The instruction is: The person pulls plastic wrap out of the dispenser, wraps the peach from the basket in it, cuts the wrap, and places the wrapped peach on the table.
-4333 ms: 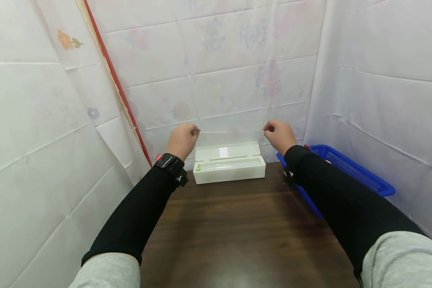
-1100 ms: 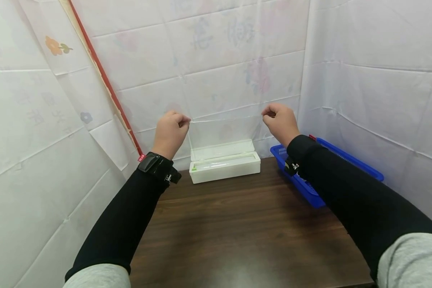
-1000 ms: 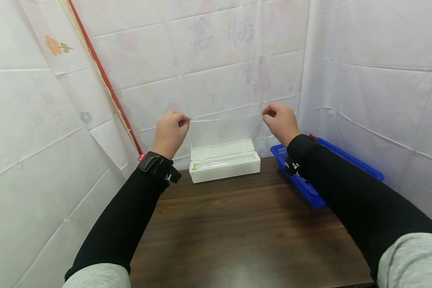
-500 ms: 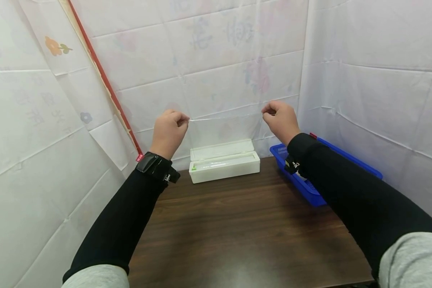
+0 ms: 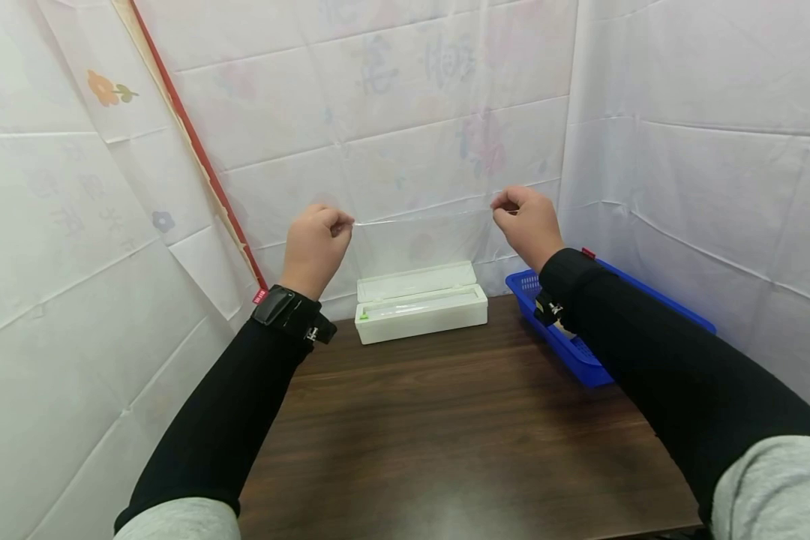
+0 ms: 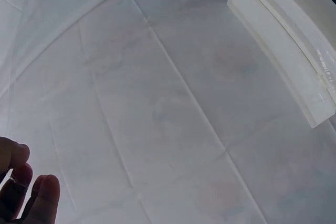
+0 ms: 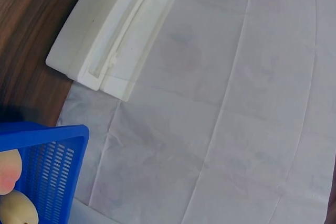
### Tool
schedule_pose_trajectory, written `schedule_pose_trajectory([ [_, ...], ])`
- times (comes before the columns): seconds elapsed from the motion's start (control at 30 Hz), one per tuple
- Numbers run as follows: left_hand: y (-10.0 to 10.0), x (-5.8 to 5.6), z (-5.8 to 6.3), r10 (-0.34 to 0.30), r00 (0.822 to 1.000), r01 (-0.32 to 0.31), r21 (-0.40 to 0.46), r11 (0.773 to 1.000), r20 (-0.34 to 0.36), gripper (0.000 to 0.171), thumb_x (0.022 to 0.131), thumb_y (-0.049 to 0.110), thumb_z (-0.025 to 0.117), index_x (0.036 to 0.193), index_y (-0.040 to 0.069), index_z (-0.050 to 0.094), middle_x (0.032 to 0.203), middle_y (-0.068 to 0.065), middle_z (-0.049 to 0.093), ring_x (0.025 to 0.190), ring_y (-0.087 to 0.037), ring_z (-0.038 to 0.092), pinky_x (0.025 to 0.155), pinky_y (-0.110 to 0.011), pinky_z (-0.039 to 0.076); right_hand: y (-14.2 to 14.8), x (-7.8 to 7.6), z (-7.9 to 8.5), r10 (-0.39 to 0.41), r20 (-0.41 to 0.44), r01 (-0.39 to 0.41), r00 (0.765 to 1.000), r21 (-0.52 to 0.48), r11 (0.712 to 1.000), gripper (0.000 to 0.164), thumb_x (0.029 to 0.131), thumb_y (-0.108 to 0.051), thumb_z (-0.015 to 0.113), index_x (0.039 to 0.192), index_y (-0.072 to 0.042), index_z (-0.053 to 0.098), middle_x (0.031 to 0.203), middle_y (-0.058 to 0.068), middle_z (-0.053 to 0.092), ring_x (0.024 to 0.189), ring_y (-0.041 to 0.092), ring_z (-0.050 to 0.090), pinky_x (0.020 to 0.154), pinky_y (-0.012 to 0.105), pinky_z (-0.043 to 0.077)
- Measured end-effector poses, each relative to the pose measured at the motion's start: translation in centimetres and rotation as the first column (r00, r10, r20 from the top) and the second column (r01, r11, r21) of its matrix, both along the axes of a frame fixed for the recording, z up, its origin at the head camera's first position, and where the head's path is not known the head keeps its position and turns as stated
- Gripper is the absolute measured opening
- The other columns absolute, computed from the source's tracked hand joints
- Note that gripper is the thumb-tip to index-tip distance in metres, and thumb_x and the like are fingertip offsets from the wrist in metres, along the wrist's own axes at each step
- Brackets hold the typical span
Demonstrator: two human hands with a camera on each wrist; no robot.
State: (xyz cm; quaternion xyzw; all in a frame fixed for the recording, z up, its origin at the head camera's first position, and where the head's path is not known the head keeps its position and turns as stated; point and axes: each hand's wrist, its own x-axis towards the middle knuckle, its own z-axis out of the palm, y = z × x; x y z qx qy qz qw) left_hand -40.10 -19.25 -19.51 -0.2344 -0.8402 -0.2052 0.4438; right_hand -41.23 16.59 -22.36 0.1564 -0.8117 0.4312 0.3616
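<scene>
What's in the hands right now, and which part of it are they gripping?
A sheet of clear film, pinched along its top edge: the left hand at the left end, the right hand at the right end.

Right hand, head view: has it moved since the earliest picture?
Yes, up the picture: the right hand now shows higher above the open white box than it did then.

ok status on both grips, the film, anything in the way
Left grip, right grip: each pinching film. Film spread between them, above open box. Basket off right, seemingly not in the way.
</scene>
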Motion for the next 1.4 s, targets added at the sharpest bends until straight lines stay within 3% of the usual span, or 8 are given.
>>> schedule_pose_trajectory([
  [0.43, 0.0, 0.7, 0.5, -0.020, 1.000, 0.020, 0.002, 1.000, -0.018, 0.016, 0.101, 0.005, 0.066, 0.106, 0.000, 0.081, 0.104, -0.014, 0.074, 0.095, -0.027, 0.069, 0.083, -0.039, 0.057, 0.0, 0.6, 0.6, -0.003, -0.012, 0.003, 1.000, -0.011, 1.000, 0.017, 0.103, -0.009, 0.060, 0.107, -0.005, 0.075, 0.114, 0.013, 0.074, 0.107, 0.025, 0.067, 0.097, 0.041, 0.054],
  [0.8, 0.0, 0.6, 0.8, -0.018, 0.999, 0.018, -0.003, 1.000, -0.035, 0.016, 0.101, 0.006, 0.067, 0.105, 0.003, 0.082, 0.105, -0.013, 0.075, 0.096, -0.025, 0.070, 0.083, -0.037, 0.058, 0.1, 0.6, 0.9, -0.008, -0.023, 0.008, 1.000, -0.008, 1.000, 0.017, 0.104, -0.011, 0.060, 0.107, -0.006, 0.076, 0.113, 0.012, 0.073, 0.105, 0.024, 0.066, 0.094, 0.039, 0.053],
  [1.4, 0.2, 0.9, 1.3, -0.019, 0.998, 0.019, -0.012, 1.000, -0.058, 0.015, 0.101, 0.006, 0.067, 0.105, 0.003, 0.082, 0.105, -0.012, 0.076, 0.096, -0.025, 0.069, 0.083, -0.037, 0.057, 0.3, 0.8, 1.4, -0.004, -0.031, 0.004, 1.000, -0.007, 1.000, 0.018, 0.105, -0.013, 0.059, 0.107, -0.005, 0.075, 0.115, 0.012, 0.072, 0.108, 0.024, 0.065, 0.101, 0.042, 0.055],
])
